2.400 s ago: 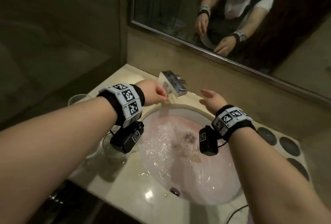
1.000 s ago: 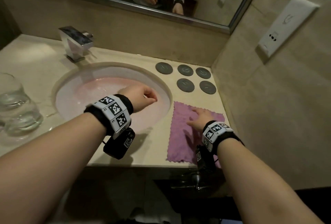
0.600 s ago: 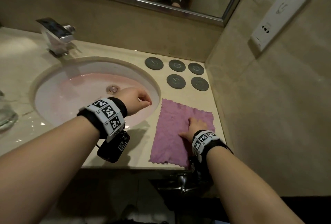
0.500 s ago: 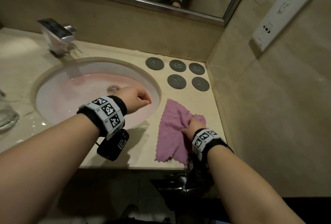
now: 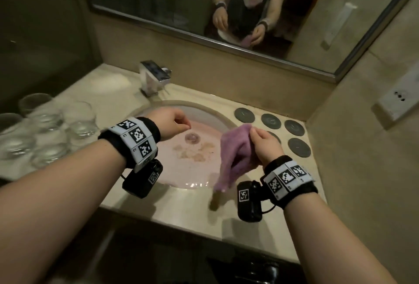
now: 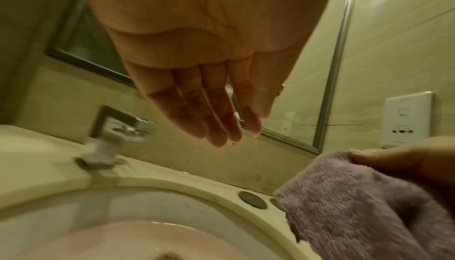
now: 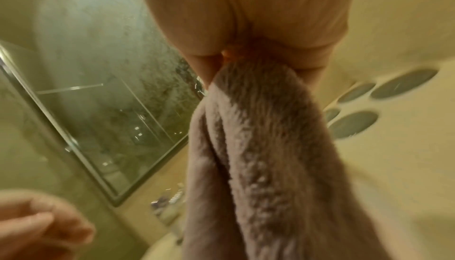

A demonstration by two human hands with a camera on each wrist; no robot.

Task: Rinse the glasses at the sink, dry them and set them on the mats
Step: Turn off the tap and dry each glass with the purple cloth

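Note:
Several clear glasses [image 5: 47, 129] stand grouped on the counter at the far left, some holding water. Several round dark mats [image 5: 271, 121] lie on the counter to the right of the sink [image 5: 158, 105]. My right hand [image 5: 255, 135] pinches a purple cloth [image 5: 235, 154] and holds it up over the sink's right rim, so the cloth [image 7: 258, 166] hangs down in folds. My left hand [image 5: 182, 125] hovers over the basin with relaxed fingers [image 6: 216, 124] and holds nothing. The cloth [image 6: 357, 205] hangs just to its right.
A square chrome tap [image 5: 154, 77] stands behind the basin, with no water running. Wet residue lies around the drain [image 5: 192, 137]. A mirror [image 5: 158, 0] runs along the back wall. A wall with a socket plate [image 5: 399, 100] closes the right side.
My right hand has bunched the purple cloth, lifted it off the counter and carried it left to the sink's rim. The left hand stays over the basin. The view swung left and shows the glasses again.

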